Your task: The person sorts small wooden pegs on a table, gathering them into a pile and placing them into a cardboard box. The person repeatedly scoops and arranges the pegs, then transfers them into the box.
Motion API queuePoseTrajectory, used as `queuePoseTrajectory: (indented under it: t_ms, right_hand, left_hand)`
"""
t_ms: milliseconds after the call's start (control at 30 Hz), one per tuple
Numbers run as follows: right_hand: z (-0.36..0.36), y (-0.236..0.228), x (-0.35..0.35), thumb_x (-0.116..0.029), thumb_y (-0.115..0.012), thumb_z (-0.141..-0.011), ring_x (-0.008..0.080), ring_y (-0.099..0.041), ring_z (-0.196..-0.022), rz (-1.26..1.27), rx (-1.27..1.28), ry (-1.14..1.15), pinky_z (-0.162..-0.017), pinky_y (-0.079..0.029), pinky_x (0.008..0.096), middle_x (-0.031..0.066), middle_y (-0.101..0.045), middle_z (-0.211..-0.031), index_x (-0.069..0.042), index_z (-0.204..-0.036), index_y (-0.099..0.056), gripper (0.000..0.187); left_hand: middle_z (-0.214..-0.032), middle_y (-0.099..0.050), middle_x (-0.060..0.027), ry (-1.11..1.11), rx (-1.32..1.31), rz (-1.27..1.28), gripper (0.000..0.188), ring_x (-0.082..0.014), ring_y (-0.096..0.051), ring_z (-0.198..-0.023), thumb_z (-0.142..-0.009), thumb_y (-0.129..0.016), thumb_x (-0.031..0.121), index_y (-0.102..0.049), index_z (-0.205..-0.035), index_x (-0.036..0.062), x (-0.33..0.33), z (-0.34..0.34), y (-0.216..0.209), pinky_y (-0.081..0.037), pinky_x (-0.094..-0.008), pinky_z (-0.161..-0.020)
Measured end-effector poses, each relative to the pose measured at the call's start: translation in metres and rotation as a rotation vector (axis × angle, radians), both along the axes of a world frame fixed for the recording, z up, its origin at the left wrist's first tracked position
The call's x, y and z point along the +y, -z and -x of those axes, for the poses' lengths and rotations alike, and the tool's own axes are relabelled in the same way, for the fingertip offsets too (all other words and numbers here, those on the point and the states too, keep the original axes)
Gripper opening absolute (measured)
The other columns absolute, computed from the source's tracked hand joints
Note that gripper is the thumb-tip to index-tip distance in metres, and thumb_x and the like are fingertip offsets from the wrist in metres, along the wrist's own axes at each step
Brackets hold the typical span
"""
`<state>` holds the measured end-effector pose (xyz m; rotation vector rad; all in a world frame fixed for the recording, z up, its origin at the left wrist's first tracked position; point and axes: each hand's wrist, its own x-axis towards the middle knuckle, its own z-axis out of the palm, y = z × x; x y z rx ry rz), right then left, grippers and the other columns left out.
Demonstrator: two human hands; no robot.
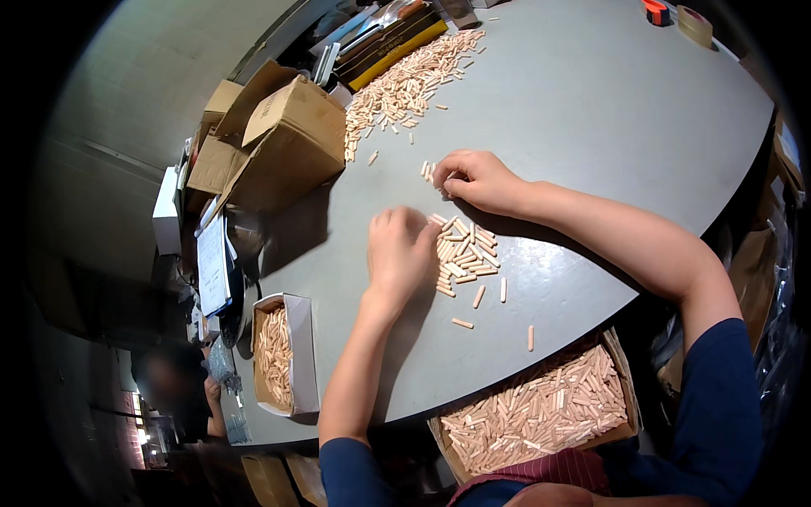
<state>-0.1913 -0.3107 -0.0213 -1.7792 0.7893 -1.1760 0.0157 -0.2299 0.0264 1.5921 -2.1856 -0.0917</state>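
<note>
A loose heap of short wooden dowels (469, 253) lies on the grey table in front of me. My left hand (400, 253) is at the heap's left edge, its fingers bent and smeared by motion; whether it holds anything is hidden. Beyond the heap, my right hand (479, 180) is closed, thumb and fingertips drawn together low over the table. A few dowels (426, 171) show just beside those fingertips, partly covered by them. Several single dowels (479, 297) lie scattered on the near side of the heap.
A bigger dowel pile (405, 84) spreads at the back beside an open cardboard box (296, 139). Dowels fill a small white carton (302, 355) at left and a large box (629, 380) below the table edge. A tape roll (694, 27) lies far right. Another person's arm (215, 410) shows at left.
</note>
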Motion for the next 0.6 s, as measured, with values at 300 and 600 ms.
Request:
queuePoseTrajectory:
  t_ms: [300, 600]
  right_hand:
    - [0.006, 0.001, -0.002, 0.004, -0.059, -0.091, 0.0214, -0.073, -0.089, 0.03, -0.002, 0.03, -0.081, -0.058, 0.0344, 0.0124, -0.069, -0.101, 0.003, -0.097, -0.07, 0.013]
    - [0.004, -0.003, -0.006, 0.003, -0.06, -0.09, 0.0207, -0.073, -0.087, -0.027, 0.025, -0.015, -0.08, -0.058, 0.0344, 0.0121, -0.072, -0.094, 0.003, -0.098, -0.073, 0.015]
  left_hand:
    - [-0.103, -0.068, -0.0144, 0.085, 0.009, 0.092, 0.019, -0.0351, -0.059, -0.103, -0.088, -0.078, 0.019, -0.072, -0.099, 0.005, 0.002, 0.006, -0.003, -0.049, -0.0449, -0.092]
    - [-0.097, -0.066, -0.0146, 0.15, 0.007, 0.209, 0.009, -0.0353, -0.06, -0.096, -0.095, -0.067, 0.011, -0.067, -0.093, 0.0019, 0.021, -0.026, -0.013, -0.048, -0.0463, -0.087]
